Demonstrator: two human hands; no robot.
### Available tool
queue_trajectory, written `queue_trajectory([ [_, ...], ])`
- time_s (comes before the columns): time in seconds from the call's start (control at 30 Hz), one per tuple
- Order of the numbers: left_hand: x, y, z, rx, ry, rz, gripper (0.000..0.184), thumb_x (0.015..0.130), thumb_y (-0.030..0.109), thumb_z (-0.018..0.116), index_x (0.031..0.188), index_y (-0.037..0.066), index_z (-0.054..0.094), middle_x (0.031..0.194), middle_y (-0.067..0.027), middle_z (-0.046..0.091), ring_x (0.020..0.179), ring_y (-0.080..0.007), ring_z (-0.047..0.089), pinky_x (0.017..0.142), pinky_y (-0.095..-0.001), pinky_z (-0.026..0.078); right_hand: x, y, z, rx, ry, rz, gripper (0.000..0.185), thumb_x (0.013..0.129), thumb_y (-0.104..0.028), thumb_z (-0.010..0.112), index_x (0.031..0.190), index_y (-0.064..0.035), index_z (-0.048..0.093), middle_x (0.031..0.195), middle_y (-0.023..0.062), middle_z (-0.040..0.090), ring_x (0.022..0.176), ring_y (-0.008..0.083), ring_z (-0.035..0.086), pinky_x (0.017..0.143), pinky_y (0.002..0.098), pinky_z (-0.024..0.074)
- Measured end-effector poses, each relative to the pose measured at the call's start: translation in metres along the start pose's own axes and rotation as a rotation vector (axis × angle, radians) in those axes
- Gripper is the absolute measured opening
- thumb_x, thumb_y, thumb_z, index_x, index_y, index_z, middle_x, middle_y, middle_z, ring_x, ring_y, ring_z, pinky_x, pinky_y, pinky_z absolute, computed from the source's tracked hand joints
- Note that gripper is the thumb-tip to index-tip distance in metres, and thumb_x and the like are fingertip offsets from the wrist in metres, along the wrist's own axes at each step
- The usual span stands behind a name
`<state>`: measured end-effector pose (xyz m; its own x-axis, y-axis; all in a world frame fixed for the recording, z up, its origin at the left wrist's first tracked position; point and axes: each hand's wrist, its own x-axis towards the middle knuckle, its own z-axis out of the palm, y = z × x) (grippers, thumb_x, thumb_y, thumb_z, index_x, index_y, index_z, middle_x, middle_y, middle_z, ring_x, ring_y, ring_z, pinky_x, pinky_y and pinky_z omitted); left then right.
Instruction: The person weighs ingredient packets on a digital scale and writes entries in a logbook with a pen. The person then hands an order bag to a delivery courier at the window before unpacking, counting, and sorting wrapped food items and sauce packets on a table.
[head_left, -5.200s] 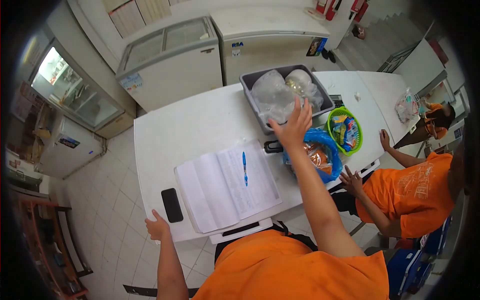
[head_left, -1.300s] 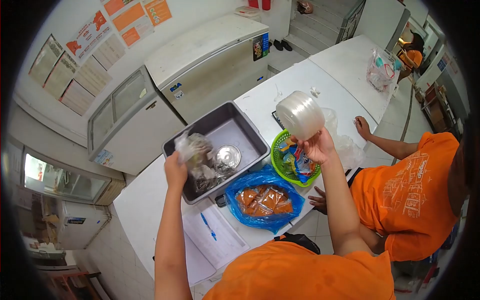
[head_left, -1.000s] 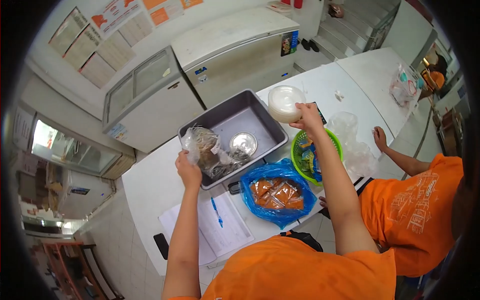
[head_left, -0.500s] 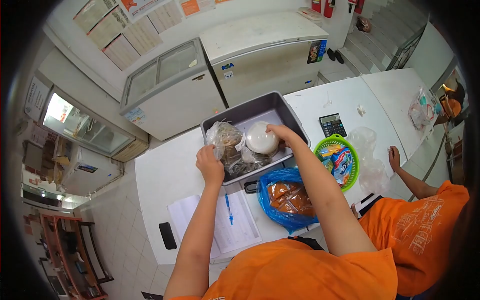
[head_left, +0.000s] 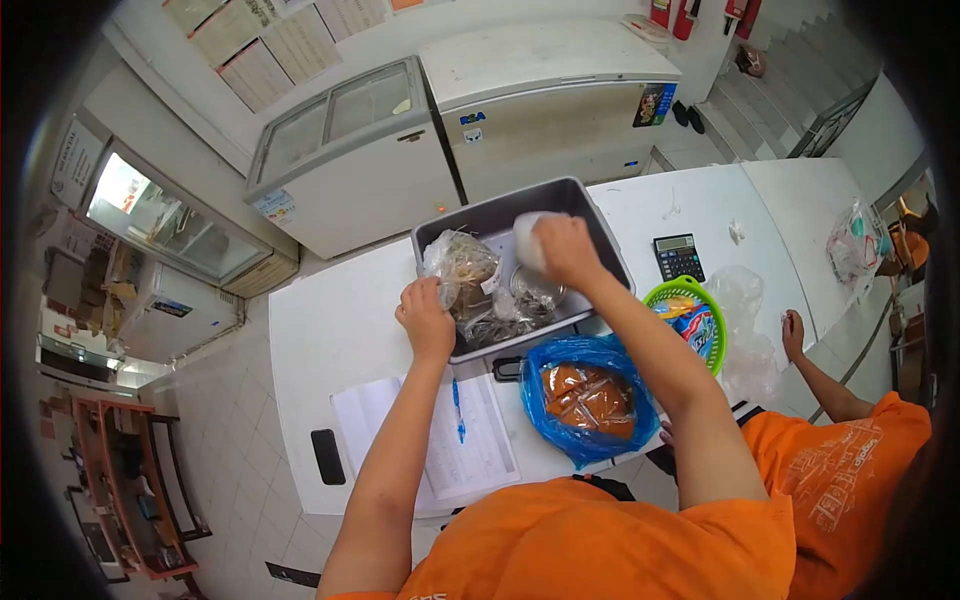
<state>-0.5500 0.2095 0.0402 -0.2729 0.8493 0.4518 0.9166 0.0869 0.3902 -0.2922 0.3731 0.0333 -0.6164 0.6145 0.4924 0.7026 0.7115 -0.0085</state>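
A grey bin (head_left: 470,357) stands on the white table, tilted in view. My right hand (head_left: 568,248) is closed on a stack of clear round containers (head_left: 530,243), held over the inside of the bin. Below it a round metal-looking lid or tin (head_left: 537,286) lies in the bin. My left hand (head_left: 425,318) is at the bin's left wall, its fingers bent against a clear plastic bag (head_left: 460,266) with dark contents; whether they grip it is hard to see. Nearer to me sits a blue bag (head_left: 575,440) of orange packets (head_left: 590,397).
An open notebook (head_left: 440,470) with a blue pen (head_left: 458,410), a phone (head_left: 327,457), a calculator (head_left: 679,258), a green basket (head_left: 718,335) of packets and clear bags (head_left: 745,350) lie on the table. A person in orange (head_left: 830,480) is at the right. Freezers (head_left: 560,130) stand behind.
The container stack went from above the green basket into the grey bin, where my right hand has now turned it on its side. My left hand stays by the clear bag. The view has shifted.
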Motion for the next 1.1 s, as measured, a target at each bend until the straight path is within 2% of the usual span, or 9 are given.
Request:
queue_trajectory([
  [0.1, 0.0, 0.001, 0.0, -0.014, -0.016, -0.017, 0.05, 0.073, -0.005, 0.061, 0.12, 0.012, 0.059, 0.126, -0.0064, 0.06, 0.127, -0.0284, 0.05, 0.099, -0.0478, 0.034, -0.029, -0.022, 0.005, -0.074, -0.163, -0.256, 0.067, 0.067, -0.027, 0.082, 0.127, -0.016, 0.053, 0.121, 0.0107, 0.057, 0.116, 0.0255, 0.054, 0.094, 0.0522, 0.0395],
  [0.4, 0.002, 0.002, -0.001, 0.004, -0.032, -0.008, 0.051, 0.073, -0.004, 0.062, 0.121, 0.013, 0.059, 0.126, -0.0057, 0.06, 0.126, -0.0281, 0.05, 0.1, -0.0493, 0.033, -0.01, -0.026, -0.021, -0.165, -0.394, -0.437, 0.076, 0.074, -0.034, 0.079, 0.142, -0.0339, 0.046, 0.138, 0.0125, 0.051, 0.124, 0.0349, 0.051, 0.087, 0.0575, 0.0441],
  [0.6, 0.002, -0.001, -0.002, 0.049, -0.068, 0.011, 0.05, 0.073, -0.003, 0.063, 0.12, 0.014, 0.06, 0.127, -0.0053, 0.059, 0.127, -0.0276, 0.049, 0.1, -0.0495, 0.033, -0.007, 0.026, 0.006, -0.311, -0.262, -0.131, 0.056, 0.089, -0.027, 0.063, 0.143, -0.0362, 0.049, 0.148, 0.0151, 0.048, 0.118, 0.0379, 0.056, 0.089, 0.0593, 0.045],
  [0.73, 0.003, 0.001, -0.001, 0.033, -0.04, 0.001, 0.05, 0.073, -0.003, 0.062, 0.119, 0.014, 0.06, 0.125, -0.0053, 0.06, 0.126, -0.0273, 0.05, 0.1, -0.0491, 0.033, -0.005, -0.001, 0.018, -0.16, -0.295, -0.069, 0.051, 0.092, -0.026, 0.06, 0.141, -0.0348, 0.053, 0.151, 0.0167, 0.046, 0.119, 0.0392, 0.056, 0.09, 0.0615, 0.0444],
  [0.77, 0.004, 0.002, -0.001, 0.024, -0.041, -0.004, 0.05, 0.072, -0.004, 0.061, 0.119, 0.013, 0.06, 0.124, -0.0055, 0.061, 0.126, -0.0272, 0.05, 0.1, -0.049, 0.033, -0.01, -0.008, 0.022, -0.126, -0.369, -0.146, 0.05, 0.089, -0.027, 0.063, 0.139, -0.0337, 0.055, 0.155, 0.0187, 0.04, 0.133, 0.0434, 0.046, 0.102, 0.0688, 0.0365],
  [0.87, 0.001, -0.003, -0.001, -0.016, -0.01, 0.01, 0.05, 0.071, -0.006, 0.059, 0.118, 0.012, 0.059, 0.121, -0.007, 0.062, 0.124, -0.0269, 0.052, 0.1, -0.0482, 0.033, -0.002, -0.033, -0.002, -0.229, -0.425, -0.102, 0.054, 0.086, -0.029, 0.066, 0.138, -0.0352, 0.056, 0.161, 0.0196, 0.031, 0.147, 0.047, 0.028, 0.11, 0.0749, 0.0221],
  [0.9, 0.002, -0.004, 0.001, -0.037, 0.013, 0.019, 0.05, 0.071, -0.006, 0.058, 0.117, 0.011, 0.059, 0.12, -0.0077, 0.063, 0.123, -0.0268, 0.053, 0.1, -0.0479, 0.033, 0.0, -0.032, 0.0, -0.209, -0.439, -0.139, 0.057, 0.081, -0.031, 0.071, 0.136, -0.0383, 0.06, 0.165, 0.0189, 0.022, 0.153, 0.0479, 0.011, 0.112, 0.0786, 0.0114],
  [1.0, -0.002, -0.01, 0.003, -0.152, 0.053, -0.028, 0.049, 0.07, -0.008, 0.056, 0.115, 0.009, 0.059, 0.117, -0.0095, 0.064, 0.12, -0.0278, 0.056, 0.1, -0.0451, 0.033, -0.003, -0.017, 0.022, -0.023, -0.44, -0.293, 0.052, 0.078, -0.035, 0.075, 0.13, -0.039, 0.067, 0.166, 0.0174, 0.02, 0.153, 0.0478, 0.01, 0.111, 0.081, 0.0097],
  [1.1, -0.004, -0.007, -0.001, -0.148, 0.121, -0.049, 0.047, 0.071, -0.012, 0.052, 0.114, 0.006, 0.057, 0.108, -0.014, 0.064, 0.105, -0.0321, 0.061, 0.096, -0.0431, 0.04, 0.013, -0.036, -0.028, -0.028, -0.684, -0.349, 0.046, 0.076, -0.039, 0.078, 0.122, -0.0384, 0.071, 0.168, 0.016, 0.018, 0.155, 0.0456, 0.004, 0.111, 0.0823, 0.0062],
])
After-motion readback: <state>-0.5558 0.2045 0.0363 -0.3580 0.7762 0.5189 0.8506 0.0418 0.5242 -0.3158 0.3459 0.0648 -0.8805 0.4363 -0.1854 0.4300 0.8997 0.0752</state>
